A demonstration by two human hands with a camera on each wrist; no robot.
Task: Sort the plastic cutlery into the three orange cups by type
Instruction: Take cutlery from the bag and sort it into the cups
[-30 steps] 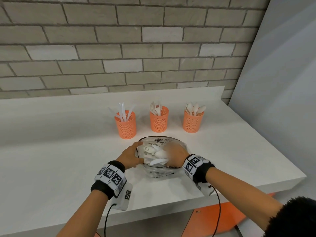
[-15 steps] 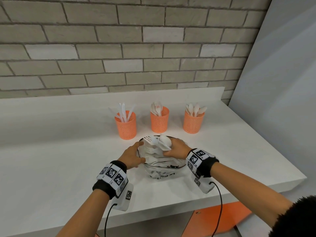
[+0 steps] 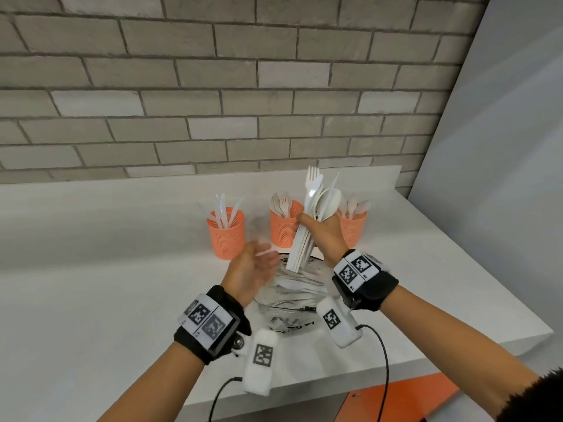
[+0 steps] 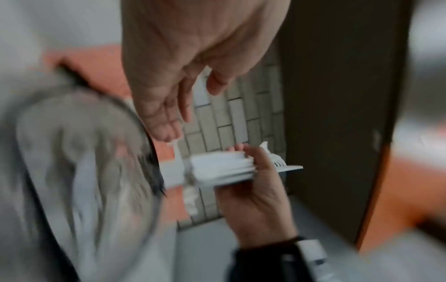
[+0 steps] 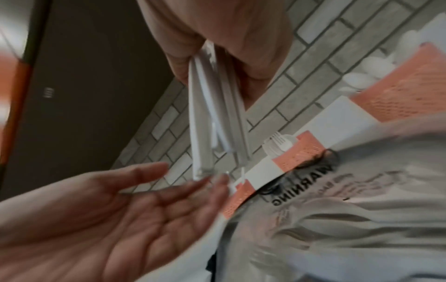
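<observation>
White plastic cutlery [image 3: 307,226] bunched in the right hand [image 3: 327,236]; left hand [image 3: 248,271], empty and unclenched, should next pick pieces for the orange cups [image 3: 227,236].

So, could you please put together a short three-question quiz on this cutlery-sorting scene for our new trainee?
1. True or false: the left hand grips the bundle of cutlery.
2. Which orange cup holds knives: (a) left cup, (b) middle cup, (c) right cup?
3. Fill in: loose cutlery still lies in the clear plastic ___ on the counter.

Key: 1 false, the right hand grips it; 2 a; 3 bag.
</observation>
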